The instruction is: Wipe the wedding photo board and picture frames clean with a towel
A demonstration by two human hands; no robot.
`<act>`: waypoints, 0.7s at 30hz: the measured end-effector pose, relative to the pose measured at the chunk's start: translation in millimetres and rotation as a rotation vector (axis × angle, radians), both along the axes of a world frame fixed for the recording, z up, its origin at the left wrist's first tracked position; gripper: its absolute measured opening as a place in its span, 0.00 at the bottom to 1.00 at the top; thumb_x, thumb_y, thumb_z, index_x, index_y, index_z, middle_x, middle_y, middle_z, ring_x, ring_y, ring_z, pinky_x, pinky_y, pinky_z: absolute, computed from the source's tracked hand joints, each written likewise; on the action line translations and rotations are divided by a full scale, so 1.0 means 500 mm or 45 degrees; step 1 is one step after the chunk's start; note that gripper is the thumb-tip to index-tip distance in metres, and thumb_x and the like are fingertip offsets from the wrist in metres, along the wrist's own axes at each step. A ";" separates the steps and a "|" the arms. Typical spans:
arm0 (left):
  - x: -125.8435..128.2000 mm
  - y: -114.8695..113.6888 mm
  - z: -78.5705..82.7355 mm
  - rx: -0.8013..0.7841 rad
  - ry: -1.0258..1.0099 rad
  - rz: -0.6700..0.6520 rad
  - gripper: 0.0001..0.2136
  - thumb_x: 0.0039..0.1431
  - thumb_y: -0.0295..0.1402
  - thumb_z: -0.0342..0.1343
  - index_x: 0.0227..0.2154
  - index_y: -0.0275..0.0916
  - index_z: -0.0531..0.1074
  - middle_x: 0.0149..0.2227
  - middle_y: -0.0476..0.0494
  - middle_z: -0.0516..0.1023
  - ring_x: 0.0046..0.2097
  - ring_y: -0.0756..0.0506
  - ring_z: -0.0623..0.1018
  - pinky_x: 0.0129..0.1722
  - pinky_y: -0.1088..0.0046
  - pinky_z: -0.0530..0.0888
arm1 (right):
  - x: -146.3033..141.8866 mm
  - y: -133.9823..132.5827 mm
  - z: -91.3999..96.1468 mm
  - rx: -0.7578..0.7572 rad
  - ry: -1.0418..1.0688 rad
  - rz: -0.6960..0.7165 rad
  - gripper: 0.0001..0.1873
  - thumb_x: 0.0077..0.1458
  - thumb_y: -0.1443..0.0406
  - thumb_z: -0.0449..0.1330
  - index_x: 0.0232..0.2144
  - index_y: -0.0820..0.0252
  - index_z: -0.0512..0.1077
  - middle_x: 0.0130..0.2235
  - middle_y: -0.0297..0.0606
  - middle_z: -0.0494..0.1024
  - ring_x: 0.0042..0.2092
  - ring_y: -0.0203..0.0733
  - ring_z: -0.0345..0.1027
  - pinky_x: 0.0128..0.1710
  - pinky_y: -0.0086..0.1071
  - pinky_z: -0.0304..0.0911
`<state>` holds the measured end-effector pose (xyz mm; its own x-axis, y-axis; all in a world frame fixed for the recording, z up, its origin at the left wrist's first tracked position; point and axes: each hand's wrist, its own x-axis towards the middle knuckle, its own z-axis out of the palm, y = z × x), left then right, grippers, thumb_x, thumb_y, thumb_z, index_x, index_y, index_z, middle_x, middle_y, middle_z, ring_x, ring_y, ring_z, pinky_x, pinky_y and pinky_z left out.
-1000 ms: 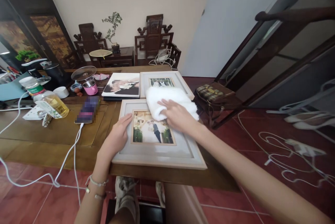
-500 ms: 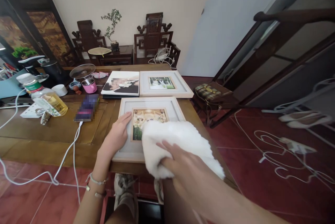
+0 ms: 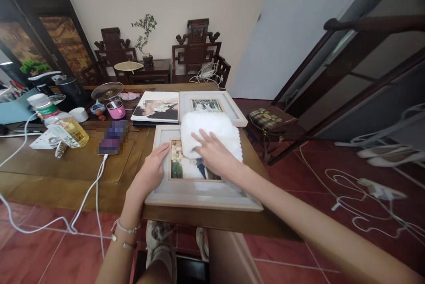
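A pale wooden picture frame (image 3: 199,195) with a photo in a light mount lies flat at the table's front edge. My left hand (image 3: 154,166) rests on its left side, fingers stretched out over the border and holding nothing. A fluffy white cloth (image 3: 212,127) with a scalloped edge covers the frame's upper right part and reaches the lower border of a second picture frame (image 3: 232,107) behind it. My right hand (image 3: 212,151) holds the cloth against the frame, fingers spread over it. The cloth and this hand hide much of the photo.
Left of the second frame lies a photo panel (image 3: 156,107). A phone (image 3: 113,138) on a white cable, an oil-coloured bottle (image 3: 63,122), a pink mug (image 3: 116,109) and a power strip (image 3: 44,139) sit on the table (image 3: 29,160). A plaid bag (image 3: 265,118) stands to the right.
My right hand has moved the white cloth away from me, from the frame's lower right to its upper part. The lower right of the frame is uncovered now. My left hand stays put.
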<state>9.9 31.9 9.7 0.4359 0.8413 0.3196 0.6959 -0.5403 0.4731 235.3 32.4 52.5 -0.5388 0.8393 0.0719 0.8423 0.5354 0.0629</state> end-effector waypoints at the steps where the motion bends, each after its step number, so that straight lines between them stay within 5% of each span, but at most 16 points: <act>1: 0.000 0.001 -0.002 0.003 -0.006 0.005 0.29 0.53 0.15 0.40 0.57 0.36 0.66 0.61 0.38 0.67 0.63 0.43 0.65 0.64 0.58 0.62 | -0.005 -0.029 0.002 -0.022 -0.009 0.007 0.23 0.46 0.82 0.52 0.45 0.69 0.74 0.63 0.56 0.59 0.65 0.64 0.46 0.61 0.57 0.49; 6: 0.002 0.003 -0.008 0.001 -0.012 0.029 0.28 0.53 0.15 0.40 0.56 0.34 0.67 0.61 0.37 0.67 0.63 0.43 0.66 0.64 0.58 0.62 | -0.022 -0.189 0.045 -0.337 0.030 0.172 0.20 0.43 0.76 0.59 0.41 0.66 0.77 0.61 0.56 0.63 0.62 0.67 0.53 0.57 0.57 0.57; 10: 0.004 0.001 -0.002 -0.022 0.005 0.027 0.27 0.53 0.16 0.40 0.57 0.31 0.66 0.61 0.35 0.67 0.63 0.43 0.65 0.64 0.59 0.61 | -0.042 -0.233 0.065 -0.518 0.108 0.275 0.23 0.39 0.75 0.60 0.42 0.64 0.77 0.61 0.54 0.63 0.61 0.67 0.55 0.56 0.57 0.59; 14: 0.004 -0.001 0.003 -0.038 0.025 0.029 0.27 0.54 0.16 0.39 0.57 0.32 0.65 0.61 0.36 0.66 0.63 0.43 0.65 0.64 0.59 0.61 | -0.053 -0.177 0.031 -0.347 0.140 0.160 0.25 0.42 0.79 0.55 0.44 0.63 0.76 0.62 0.51 0.62 0.63 0.61 0.52 0.59 0.54 0.56; 21: 0.003 -0.001 -0.004 -0.030 0.003 0.020 0.28 0.54 0.16 0.40 0.58 0.35 0.64 0.62 0.37 0.65 0.64 0.43 0.64 0.64 0.57 0.62 | -0.040 0.025 -0.008 -0.025 0.048 0.060 0.23 0.49 0.80 0.52 0.47 0.69 0.73 0.67 0.51 0.51 0.67 0.63 0.38 0.62 0.57 0.45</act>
